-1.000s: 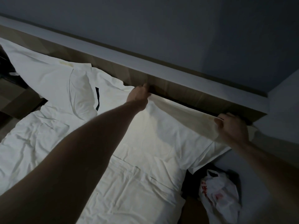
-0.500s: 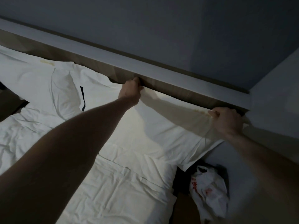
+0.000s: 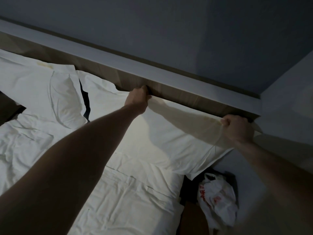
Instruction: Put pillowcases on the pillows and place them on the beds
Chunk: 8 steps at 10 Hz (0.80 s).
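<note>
A white cased pillow (image 3: 160,141) lies at the head of the bed (image 3: 118,200), against the wooden headboard (image 3: 186,97). My left hand (image 3: 138,99) grips its far edge near the middle of the headboard. Over at the right corner, my right hand (image 3: 237,128) is closed on the same far edge, and the fabric is stretched taut between both fists. A second white pillow (image 3: 42,92) rests to the left, also along the headboard, with a dark gap between the two.
A white plastic bag (image 3: 218,199) with red print sits in the narrow dark gap between the bed and the right wall (image 3: 288,99). A grey ledge (image 3: 152,68) tops the headboard. Rumpled white bedding covers the mattress.
Both hands keep their grip on the pillow's far edge. The view has shifted slightly, and the right hand has drawn the edge a little tighter toward the right corner.
</note>
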{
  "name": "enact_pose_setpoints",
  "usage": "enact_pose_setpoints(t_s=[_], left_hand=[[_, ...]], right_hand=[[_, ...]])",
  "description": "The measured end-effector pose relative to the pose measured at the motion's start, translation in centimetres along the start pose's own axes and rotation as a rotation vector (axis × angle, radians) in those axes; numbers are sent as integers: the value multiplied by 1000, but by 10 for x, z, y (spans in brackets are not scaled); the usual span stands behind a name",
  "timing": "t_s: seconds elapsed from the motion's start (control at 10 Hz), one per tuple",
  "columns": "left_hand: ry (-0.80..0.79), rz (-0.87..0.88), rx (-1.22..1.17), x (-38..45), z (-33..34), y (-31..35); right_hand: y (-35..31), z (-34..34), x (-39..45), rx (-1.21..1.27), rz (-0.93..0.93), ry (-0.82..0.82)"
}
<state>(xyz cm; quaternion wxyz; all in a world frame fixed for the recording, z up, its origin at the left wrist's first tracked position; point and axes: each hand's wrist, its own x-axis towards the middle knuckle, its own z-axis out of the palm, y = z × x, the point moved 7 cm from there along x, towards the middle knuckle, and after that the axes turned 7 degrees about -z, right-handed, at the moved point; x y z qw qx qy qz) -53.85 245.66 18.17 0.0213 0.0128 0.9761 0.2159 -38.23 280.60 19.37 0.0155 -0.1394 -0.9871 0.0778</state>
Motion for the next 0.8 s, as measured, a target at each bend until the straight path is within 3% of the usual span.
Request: enact_pose_setpoints(t_s=[0.2,0.3,0.4,0.5,0.6,0.7,0.8], left_hand=[[76,62,-96,-12,2,3],[107,81,-69,-39,13,-7],[24,63,51,-54,31,-15],[-167,-29,170,-65,49,-29],[-207,-39,155,-71,38,-26],[-151,-29,89,-104,14,-35],[-132,-21,36,-136,1,-49]], right_hand=[[-7,3,-10,174,74,48],[-30,7,-31,273,-73,112],[-51,19,-46,313,-267,91],[-58,46,-50,279,-298,-67],[-55,51,-47,235,-260,-124],[-71,56,-68,237,-268,-208],[-84,62,-88,395,-247,-262]])
